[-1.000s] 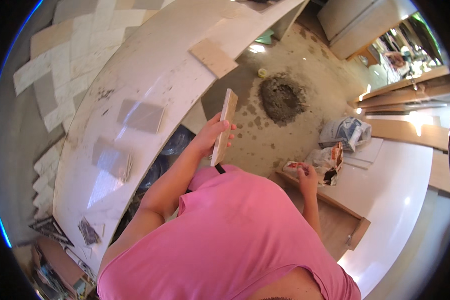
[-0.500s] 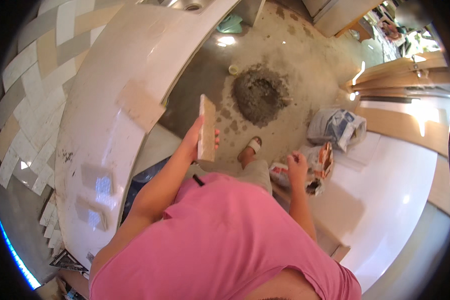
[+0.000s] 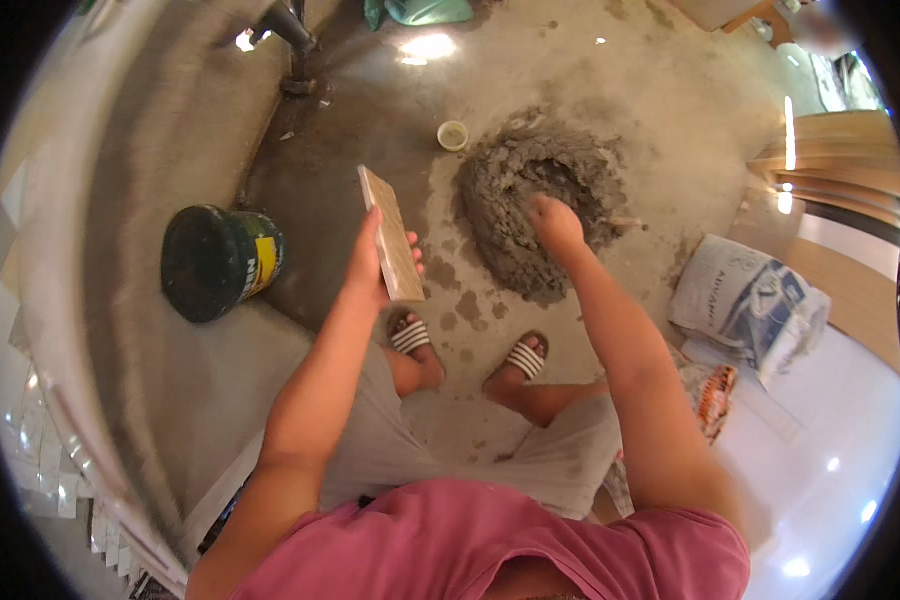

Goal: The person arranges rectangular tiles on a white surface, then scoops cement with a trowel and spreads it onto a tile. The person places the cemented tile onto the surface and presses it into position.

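Tile (image 3: 391,235) 1pc in L of 2 hands (image 3: 367,262)

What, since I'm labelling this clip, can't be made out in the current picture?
In the head view:
Right hand: fingertips hidden by the hand itself, grip unclear.
Left hand: palm covered by the tile.
Orange-edged bag: partly behind the right arm.
Green thing: cut off by the top edge.
Dark bucket: round end too dark to tell if open.
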A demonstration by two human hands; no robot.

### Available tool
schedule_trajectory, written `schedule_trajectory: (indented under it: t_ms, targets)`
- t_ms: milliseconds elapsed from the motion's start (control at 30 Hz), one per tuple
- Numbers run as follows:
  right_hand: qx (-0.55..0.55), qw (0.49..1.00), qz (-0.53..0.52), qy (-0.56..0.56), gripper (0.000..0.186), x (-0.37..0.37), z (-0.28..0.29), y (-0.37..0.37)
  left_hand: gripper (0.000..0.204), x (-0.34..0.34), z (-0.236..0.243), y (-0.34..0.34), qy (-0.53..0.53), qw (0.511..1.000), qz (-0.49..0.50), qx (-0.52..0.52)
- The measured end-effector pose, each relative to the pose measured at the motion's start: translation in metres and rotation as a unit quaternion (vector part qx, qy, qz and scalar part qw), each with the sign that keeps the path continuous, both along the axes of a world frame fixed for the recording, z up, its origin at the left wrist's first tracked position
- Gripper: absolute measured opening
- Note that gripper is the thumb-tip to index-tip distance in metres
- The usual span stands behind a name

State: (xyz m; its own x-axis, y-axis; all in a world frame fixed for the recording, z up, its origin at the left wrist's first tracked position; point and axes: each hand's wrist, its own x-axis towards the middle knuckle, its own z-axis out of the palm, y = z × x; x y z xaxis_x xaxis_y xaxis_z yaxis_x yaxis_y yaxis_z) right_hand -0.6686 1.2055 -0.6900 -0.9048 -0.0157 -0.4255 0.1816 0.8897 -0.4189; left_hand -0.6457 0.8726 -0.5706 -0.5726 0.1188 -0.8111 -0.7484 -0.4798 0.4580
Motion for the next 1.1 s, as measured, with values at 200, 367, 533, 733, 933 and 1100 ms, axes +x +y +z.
schedule_trajectory:
  t_ms: [200, 367, 533, 733, 933, 1100]
  targets:
    - [0.085, 0.984, 0.115, 0.110, 0.040, -0.136, -0.147, -0.089, 0.086, -0.064, -0.060, -0.015, 0.083, 0.995, 0.021, -0.058]
    - [0.141, 0.972, 0.155, 0.109, 0.034, -0.182, -0.205, -0.118, 0.086, -0.091, -0.075, -0.026, 0.131, 0.991, 0.008, -0.022]
    - [0.101, 0.980, 0.095, 0.145, 0.022, -0.183, -0.202, -0.094, 0.081, -0.123, -0.083, -0.015, 0.220, 0.973, -0.005, -0.073]
    - [0.146, 0.953, 0.169, 0.203, 0.017, -0.103, -0.101, 0.033, 0.084, -0.150, -0.105, 0.001, 0.217, 0.974, -0.061, -0.013]
    - [0.261, 0.928, 0.250, 0.086, 0.014, -0.032, -0.064, 0.070, 0.082, -0.187, -0.143, 0.024, 0.245, 0.957, -0.137, 0.067]
    - [0.248, 0.931, 0.259, 0.067, 0.007, 0.001, -0.079, 0.055, 0.077, -0.201, -0.159, 0.031, 0.223, 0.930, -0.181, 0.231]
